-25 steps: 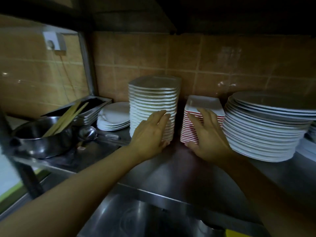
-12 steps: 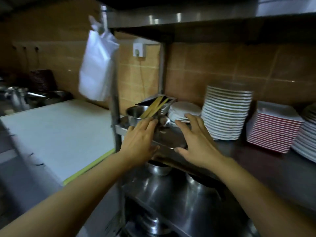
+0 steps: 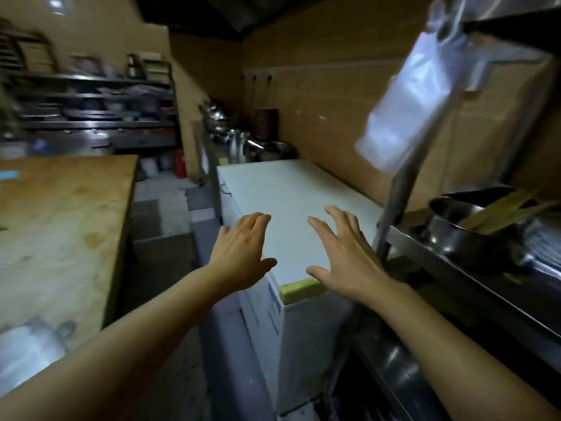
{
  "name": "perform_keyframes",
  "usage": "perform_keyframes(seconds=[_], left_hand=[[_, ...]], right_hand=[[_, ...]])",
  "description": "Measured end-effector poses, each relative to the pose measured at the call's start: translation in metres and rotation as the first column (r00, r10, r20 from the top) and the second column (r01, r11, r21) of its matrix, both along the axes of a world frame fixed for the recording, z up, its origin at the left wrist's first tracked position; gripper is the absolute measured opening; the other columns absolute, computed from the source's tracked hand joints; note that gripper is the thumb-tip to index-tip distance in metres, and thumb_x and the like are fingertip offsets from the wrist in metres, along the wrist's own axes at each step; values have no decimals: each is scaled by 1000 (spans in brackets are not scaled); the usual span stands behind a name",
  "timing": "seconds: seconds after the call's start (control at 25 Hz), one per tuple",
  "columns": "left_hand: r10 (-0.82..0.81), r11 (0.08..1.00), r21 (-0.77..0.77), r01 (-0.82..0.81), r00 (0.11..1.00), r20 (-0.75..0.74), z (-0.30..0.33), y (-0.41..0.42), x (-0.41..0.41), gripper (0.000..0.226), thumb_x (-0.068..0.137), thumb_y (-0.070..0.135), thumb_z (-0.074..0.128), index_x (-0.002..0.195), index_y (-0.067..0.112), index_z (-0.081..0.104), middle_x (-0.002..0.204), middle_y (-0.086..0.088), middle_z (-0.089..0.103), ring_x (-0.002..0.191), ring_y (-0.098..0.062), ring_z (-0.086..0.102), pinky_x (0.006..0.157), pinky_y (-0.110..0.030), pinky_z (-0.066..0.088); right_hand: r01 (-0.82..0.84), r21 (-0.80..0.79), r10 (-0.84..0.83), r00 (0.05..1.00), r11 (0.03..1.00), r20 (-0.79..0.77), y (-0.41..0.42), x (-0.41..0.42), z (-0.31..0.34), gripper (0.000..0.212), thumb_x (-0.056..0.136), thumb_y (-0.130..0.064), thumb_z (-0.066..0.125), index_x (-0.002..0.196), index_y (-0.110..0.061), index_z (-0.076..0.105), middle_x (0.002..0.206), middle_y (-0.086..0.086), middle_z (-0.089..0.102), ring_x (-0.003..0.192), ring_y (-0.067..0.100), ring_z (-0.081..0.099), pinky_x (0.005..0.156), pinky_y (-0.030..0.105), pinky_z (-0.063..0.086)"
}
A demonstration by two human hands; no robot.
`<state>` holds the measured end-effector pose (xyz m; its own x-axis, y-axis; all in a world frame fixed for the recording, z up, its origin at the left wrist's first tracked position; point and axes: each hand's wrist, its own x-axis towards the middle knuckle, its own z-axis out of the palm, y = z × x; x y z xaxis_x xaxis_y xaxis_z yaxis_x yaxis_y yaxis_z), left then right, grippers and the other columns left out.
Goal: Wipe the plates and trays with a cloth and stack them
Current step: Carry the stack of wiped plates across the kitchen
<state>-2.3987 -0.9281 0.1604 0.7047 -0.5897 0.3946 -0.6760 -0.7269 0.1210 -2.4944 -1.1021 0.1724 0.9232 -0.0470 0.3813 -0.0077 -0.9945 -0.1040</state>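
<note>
Two bare hands, head view: left hand [image 3: 239, 247] and right hand [image 3: 343, 256] both held out palm down above the near end of a white chest freezer [image 3: 291, 196], fingers straight and slightly spread, holding nothing; whether either touches the lid cannot be told. Plates, trays and cloth: none identifiable in this view; picture blurred. One yellow-green strip [image 3: 300, 288] at the freezer's near edge, below the right thumb. One steel shelf [image 3: 455, 268] at right, carrying a metal bowl [image 3: 464, 235] with pale wooden sticks [image 3: 501, 214] leaning in it. One white plastic bag [image 3: 409, 95] hanging from the upper right beside the shelf post. One wooden worktop [image 3: 60, 226] at left, a blurred pale object [image 3: 30, 347] at its near corner. Dark shelving [image 3: 91, 101] against the far left wall, contents too blurred to name. Metal pots [image 3: 243, 141] grouped beyond the freezer's far end
</note>
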Motion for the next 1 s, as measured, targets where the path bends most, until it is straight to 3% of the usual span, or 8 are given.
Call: perform_keyframes(seconds=[0.32, 0.56, 1.0], left_hand=[[335, 942, 14, -335, 942, -21, -7, 43, 111, 84, 80, 43, 66, 146, 20, 20, 151, -1, 28, 138, -20, 26, 107, -40, 26], [474, 880, 44, -472, 876, -85, -18, 81, 188, 83, 80, 46, 65, 145, 21, 20, 151, 0, 28, 137, -19, 27, 106, -39, 28], [464, 886, 41, -463, 875, -142, -36, 153, 446, 86, 79, 50, 63, 145, 21, 16, 149, -1, 27, 133, -22, 33, 104, -41, 30]], right_hand=[[-265, 72, 269, 962, 962, -43, 22, 175, -21, 84, 80, -48, 65, 146, -27, 17, 153, -2, 1, 141, 23, 3, 111, 39, 28], [-381, 113, 392, 915, 917, -95, 54, 287, -39, 88, 79, -50, 65, 147, -31, 12, 154, -3, 0, 142, 24, 1, 112, 42, 25], [-353, 110, 365, 924, 929, -113, 128, 542, -48, 91, 79, -50, 64, 148, -29, 9, 155, -1, -2, 142, 26, -1, 113, 44, 22]])
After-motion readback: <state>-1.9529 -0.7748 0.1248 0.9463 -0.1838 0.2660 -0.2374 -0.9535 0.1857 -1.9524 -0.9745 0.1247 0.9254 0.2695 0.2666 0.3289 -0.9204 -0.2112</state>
